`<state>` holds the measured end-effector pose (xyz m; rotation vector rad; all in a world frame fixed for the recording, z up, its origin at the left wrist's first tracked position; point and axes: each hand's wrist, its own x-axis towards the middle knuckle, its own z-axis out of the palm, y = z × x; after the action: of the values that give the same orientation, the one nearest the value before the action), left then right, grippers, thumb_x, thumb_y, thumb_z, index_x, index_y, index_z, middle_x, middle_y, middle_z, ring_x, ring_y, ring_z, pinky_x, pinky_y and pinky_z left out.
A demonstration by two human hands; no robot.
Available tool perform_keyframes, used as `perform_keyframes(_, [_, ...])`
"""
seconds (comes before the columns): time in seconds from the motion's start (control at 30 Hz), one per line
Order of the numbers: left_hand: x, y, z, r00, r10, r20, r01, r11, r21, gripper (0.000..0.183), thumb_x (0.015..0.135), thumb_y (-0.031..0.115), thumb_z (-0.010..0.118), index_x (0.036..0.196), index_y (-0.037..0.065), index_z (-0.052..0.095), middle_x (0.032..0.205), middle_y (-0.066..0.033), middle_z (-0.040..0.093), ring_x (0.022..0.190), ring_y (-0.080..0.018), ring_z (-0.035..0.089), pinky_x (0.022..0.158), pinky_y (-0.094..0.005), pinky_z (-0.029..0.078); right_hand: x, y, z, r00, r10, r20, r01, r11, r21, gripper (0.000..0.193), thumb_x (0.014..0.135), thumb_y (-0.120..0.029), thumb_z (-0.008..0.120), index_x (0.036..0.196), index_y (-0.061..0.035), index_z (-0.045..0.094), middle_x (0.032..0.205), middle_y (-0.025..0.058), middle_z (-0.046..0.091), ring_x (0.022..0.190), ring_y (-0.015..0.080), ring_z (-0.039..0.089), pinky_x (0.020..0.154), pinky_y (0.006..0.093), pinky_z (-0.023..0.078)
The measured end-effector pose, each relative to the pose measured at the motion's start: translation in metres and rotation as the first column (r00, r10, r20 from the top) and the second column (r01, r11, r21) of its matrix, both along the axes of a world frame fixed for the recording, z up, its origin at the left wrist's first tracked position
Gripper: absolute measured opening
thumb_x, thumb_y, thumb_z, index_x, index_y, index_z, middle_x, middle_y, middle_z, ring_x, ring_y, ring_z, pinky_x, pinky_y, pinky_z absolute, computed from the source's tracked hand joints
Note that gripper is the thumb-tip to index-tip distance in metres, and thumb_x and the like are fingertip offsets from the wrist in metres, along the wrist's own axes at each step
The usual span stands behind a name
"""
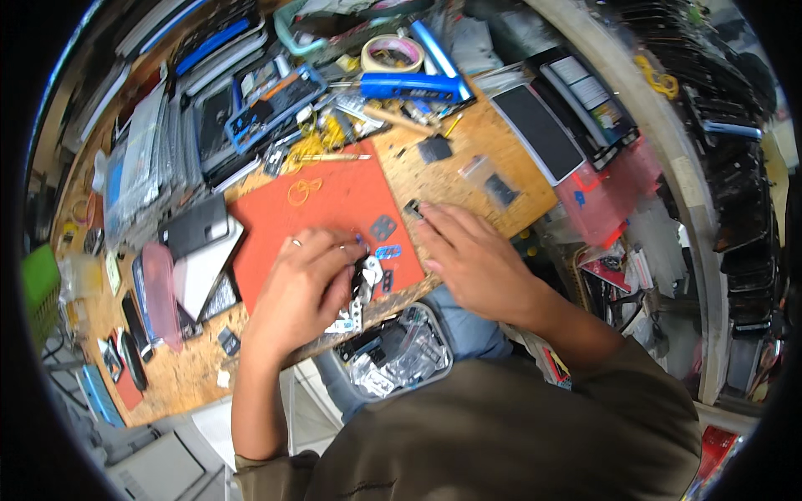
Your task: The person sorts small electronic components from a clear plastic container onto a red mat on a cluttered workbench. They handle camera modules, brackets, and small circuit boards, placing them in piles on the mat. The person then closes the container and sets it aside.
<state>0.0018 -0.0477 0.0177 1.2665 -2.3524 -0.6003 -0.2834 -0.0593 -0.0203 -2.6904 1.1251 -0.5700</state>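
Note:
My left hand (305, 288) rests over the orange-red mat (267, 217), its fingers curled together at small parts. Whatever those fingertips pinch is too small to make out. Just beside them lie silvery-white small parts (368, 274), a blue piece (388, 251), a dark grey plate with round holes (383, 227) and a narrow black piece (387, 280). Across the mat's right edge, my right hand (472, 255) lies flat with fingers stretched out and thumb apart. Its fingertips touch a small dark part (413, 209).
A clear bin of small packaged parts (418, 367) sits below the bench edge. Stacked phone parts in plastic sleeves (154, 159) crowd the left. Farther back are a tape roll (393, 54) and a blue cylindrical tool (409, 86). A dark screen panel (539, 132) lies at right.

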Motion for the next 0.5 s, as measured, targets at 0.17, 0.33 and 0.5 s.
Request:
perform_keyframes(0.17, [0.024,0.051,-0.004,0.918,0.385,-0.097,-0.381,0.923,0.061,0.039,0.098,0.007,0.069,0.136,-0.001,0.068,0.139,-0.0210,0.066,0.128,-0.0407,0.063,0.110,-0.0470,0.049,-0.019,0.021,0.004,0.998,0.007,-0.068,-0.002,0.997,0.071,0.047,0.095,-0.008,0.062,0.138,0.0124,0.061,0.150,0.0256,0.058,0.135,0.0388,0.056,0.115,0.0467,0.047])
perform_keyframes(0.33, [0.027,0.086,-0.019,0.888,0.460,0.013,-0.460,0.885,0.066,0.057,0.099,0.019,0.072,0.150,-0.002,0.058,0.154,-0.0236,0.055,0.139,-0.0441,0.055,0.117,-0.0490,0.043,-0.024,0.023,0.011,0.998,0.051,-0.033,-0.047,0.993,0.113,0.044,0.086,0.006,0.068,0.130,0.0107,0.065,0.136,0.0220,0.064,0.119,0.0390,0.062,0.103,0.0446,0.054])
perform_keyframes(0.5, [0.016,0.102,-0.021,0.856,0.511,0.079,-0.511,0.859,-0.024,0.068,0.094,0.025,0.080,0.151,-0.003,0.056,0.153,-0.0230,0.055,0.139,-0.0432,0.052,0.118,-0.0525,0.040,-0.021,0.028,0.011,0.998,0.038,0.056,-0.045,0.990,0.135,0.036,0.088,0.006,0.061,0.123,0.0079,0.065,0.122,0.0201,0.063,0.112,0.0380,0.062,0.096,0.0445,0.055])
